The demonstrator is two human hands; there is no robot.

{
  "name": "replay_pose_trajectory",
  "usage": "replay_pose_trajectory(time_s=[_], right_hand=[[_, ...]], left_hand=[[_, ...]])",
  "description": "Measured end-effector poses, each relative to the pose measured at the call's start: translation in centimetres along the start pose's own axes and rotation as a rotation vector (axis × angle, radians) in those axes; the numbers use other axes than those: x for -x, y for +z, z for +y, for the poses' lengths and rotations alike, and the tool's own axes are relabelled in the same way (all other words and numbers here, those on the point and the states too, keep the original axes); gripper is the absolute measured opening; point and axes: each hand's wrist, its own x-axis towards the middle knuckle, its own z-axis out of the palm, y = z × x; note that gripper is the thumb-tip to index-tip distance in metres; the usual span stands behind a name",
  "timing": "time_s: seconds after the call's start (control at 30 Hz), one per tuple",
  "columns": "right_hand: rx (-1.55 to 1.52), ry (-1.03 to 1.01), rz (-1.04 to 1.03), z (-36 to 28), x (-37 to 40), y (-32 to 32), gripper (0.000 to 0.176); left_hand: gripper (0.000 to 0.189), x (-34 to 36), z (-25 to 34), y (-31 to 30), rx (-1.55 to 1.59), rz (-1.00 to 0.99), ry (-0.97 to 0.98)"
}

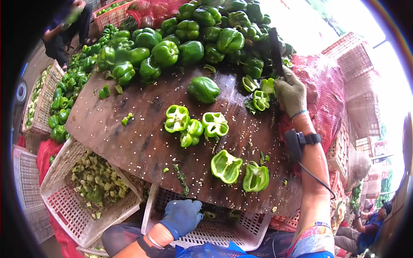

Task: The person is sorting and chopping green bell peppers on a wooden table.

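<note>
The right hand (291, 92), gloved, was closed on a knife (275, 48), its dark blade pointing away from the wearer at the table's (99, 122) far right, just beside cut pepper pieces (261, 100). The left hand (182, 217), in a blue glove, hung over a crate (254, 228) below the near edge; its fingers appeared curled, but whether they were closed on anything could not be told. A whole pepper (204, 90) lay mid-table, in front of the pepper heap (165, 53); two opened halves (226, 166) lay toward the near edge. By judgement, the knife was stiff and was to be held by its handle only. The whole pepper was probably light, firm and slick-skinned, best gripped around its broad sides; the halves, being hollow, were likely to crack if squeezed. The knife handle was hidden by the glove, the near crate's contents were largely shaded, and glare washed out the upper right.
</note>
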Motion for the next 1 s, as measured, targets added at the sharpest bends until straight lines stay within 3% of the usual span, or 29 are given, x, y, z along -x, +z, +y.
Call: replay_pose_trajectory(time_s=[0.07,0.1,0.13,0.2,0.27,0.33,0.47,0.57,0.73,0.8,0.83,0.9,0.93,1.0], right_hand=[[0.241,0.35,-0.198,2.0,-2.2,0.5,0.036],[0.492,0.185,-0.236,3.1,-2.8,0.8,0.024],[0.298,0.265,-0.19,2.5,-2.4,1.2,0.017],[0.289,0.39,-0.244,2.1,-2.9,0.6,0.019],[0.249,0.167,-0.434,1.7,-1.5,-2.1,0.015],[0.06,0.548,-0.468,-1.2,-0.2,-3.9,0.016],[-0.145,0.644,-0.333,-4.5,3.9,-4.2,0.022],[-0.14,0.593,-0.326,-4.8,4.0,-4.6,0.033],[-0.182,0.105,-0.105,-2.6,1.2,-4.3,0.053],[0.158,0.216,-0.188,-1.0,-0.9,-3.5,0.048],[0.696,-0.326,-0.423,2.9,-3.0,-3.3,0.043],[1.469,-0.655,-0.811,7.0,-7.0,-1.4,0.029],[1.459,-0.661,-0.89,3.0,-6.5,-0.8,0.029],[1.133,-0.364,-0.804,5.8,-7.5,-1.7,0.028]], left_hand=[[0.027,-0.1,0.1,-0.2,-0.009,-0.015,-0.011],[0.027,-0.1,0.0,-0.4,-0.012,-0.013,-0.011],[0.027,0.0,0.1,-0.4,-0.007,-0.009,-0.012],[0.027,0.0,0.2,-0.3,0.015,-0.029,-0.024],[0.028,-0.5,0.0,-0.7,0.033,-0.077,-0.024],[0.028,-0.7,0.0,-0.9,0.038,-0.099,-0.034],[0.028,-1.0,0.0,-1.0,0.031,-0.134,-0.047],[0.027,-0.9,-0.1,-0.9,0.028,-0.108,-0.034],[0.023,-0.4,-0.9,0.0,0.01,-0.087,-0.028],[0.023,-0.3,-0.8,0.4,0.007,-0.072,-0.033],[0.024,-0.3,-0.7,0.6,0.0,-0.071,-0.034],[0.024,-0.4,-0.7,0.3,-0.017,-0.058,-0.029],[0.024,-0.2,-0.3,0.1,-0.019,-0.051,-0.028],[0.024,-0.2,-0.2,0.2,-0.024,-0.04,-0.022]])
